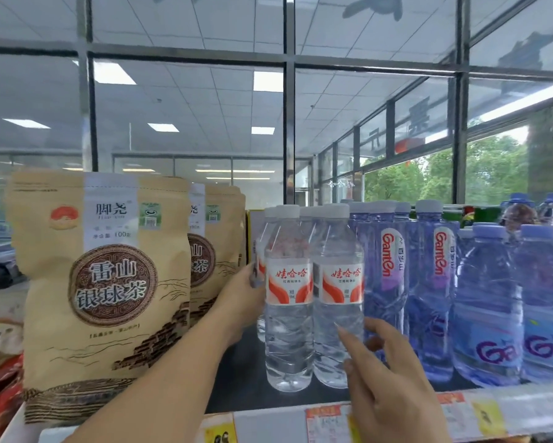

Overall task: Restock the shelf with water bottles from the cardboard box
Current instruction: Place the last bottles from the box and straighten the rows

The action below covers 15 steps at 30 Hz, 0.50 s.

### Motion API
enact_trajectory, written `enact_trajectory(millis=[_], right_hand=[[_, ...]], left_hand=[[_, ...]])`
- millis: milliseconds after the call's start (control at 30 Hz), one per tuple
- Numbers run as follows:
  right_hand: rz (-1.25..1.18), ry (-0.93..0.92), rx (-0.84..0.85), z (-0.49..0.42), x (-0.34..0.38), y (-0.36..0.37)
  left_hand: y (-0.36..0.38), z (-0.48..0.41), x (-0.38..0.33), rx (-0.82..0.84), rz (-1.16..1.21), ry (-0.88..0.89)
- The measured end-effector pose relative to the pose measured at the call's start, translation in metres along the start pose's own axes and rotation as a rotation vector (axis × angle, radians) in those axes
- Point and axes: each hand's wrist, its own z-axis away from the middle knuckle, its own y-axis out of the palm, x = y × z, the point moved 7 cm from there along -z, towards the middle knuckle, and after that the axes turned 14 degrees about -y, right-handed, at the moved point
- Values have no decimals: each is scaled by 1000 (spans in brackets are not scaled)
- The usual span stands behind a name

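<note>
Bottles of clear water with red-and-white labels stand in two short rows on the dark shelf [237,388], the front left bottle [288,302] and front right bottle [338,295] side by side and touching, with more of the same behind them toward 12 o'clock. The left hand [243,298] reaches in from 7 o'clock and lies against the left side of the front left bottle at label height; its fingers go behind the bottle, so whether they close around it cannot be told. The right hand [393,378] comes up from 5 o'clock with fingers loosely spread, holding nothing, one fingertip touching the lower body of the front right bottle. At 3 o'clock of the pair stand blue-tinted bottles [393,282]. At 9 o'clock stand tan tea pouches [99,282]. The cardboard box is out of view.
</note>
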Motion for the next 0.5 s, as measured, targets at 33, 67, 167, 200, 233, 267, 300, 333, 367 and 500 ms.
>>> enact_trajectory(millis=[33, 67, 167, 200, 233, 267, 300, 333, 367, 500], right_hand=[[37, -49, -42, 3, -1, -1], [43, -48, -40, 4, 2, -3], [28, -2, -36, 5, 2, -3], [18, 18, -16, 4, 2, -3], [28, 9, -22, 4, 3, -4], [20, 10, -10, 3, 6, -4], [15, 8, -10, 3, 7, -5], [13, 5, -12, 2, 8, -7], [6, 7, -7, 1, 9, -8], [15, 16, 16, 0, 12, -8]], left_hand=[[-1, 2, 1, -5, -7, -7], [-2, 5, 2, -4, -15, -7], [-3, 12, 5, 37, 26, -19], [-3, 15, 6, 56, 66, -35], [-3, 18, 6, 81, 107, -50], [-2, 22, 6, 109, 147, -63], [-1, 25, 5, 134, 182, -72], [-1, 28, 4, 151, 210, -76], [-1, 30, 3, 157, 226, -75], [-1, 36, 2, 135, 238, -58]])
